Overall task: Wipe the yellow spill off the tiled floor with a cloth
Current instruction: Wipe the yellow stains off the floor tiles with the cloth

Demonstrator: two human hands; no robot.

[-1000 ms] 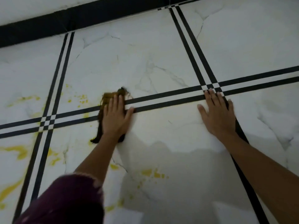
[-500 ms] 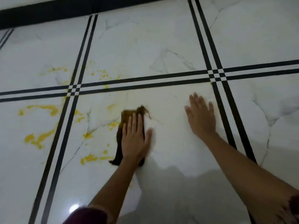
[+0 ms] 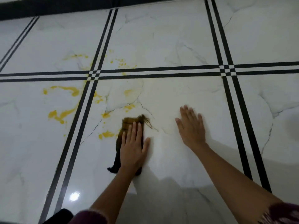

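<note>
My left hand [image 3: 133,148] lies flat on a dark brown cloth [image 3: 127,123] and presses it to the white marble-look tiled floor [image 3: 169,46]. The cloth's frayed top edge and left side stick out past my fingers. Yellow spill [image 3: 106,134] sits just left of the cloth, with more patches [image 3: 59,114] and streaks [image 3: 68,90] further left across the black double lines, and small specks [image 3: 122,63] on the tile beyond. My right hand [image 3: 191,127] rests flat on the bare floor to the right, fingers spread, holding nothing.
Black double stripes [image 3: 161,71] cross the floor in a grid. A dark skirting band [image 3: 64,7] runs along the far edge. A light glare [image 3: 74,196] shines on the near tile. My maroon sleeves [image 3: 286,212] show at the bottom.
My left hand has dragged the cloth back toward me, from the horizontal black lines down onto the near tile. My right hand has slid back and left too. More spill shows on the left.
</note>
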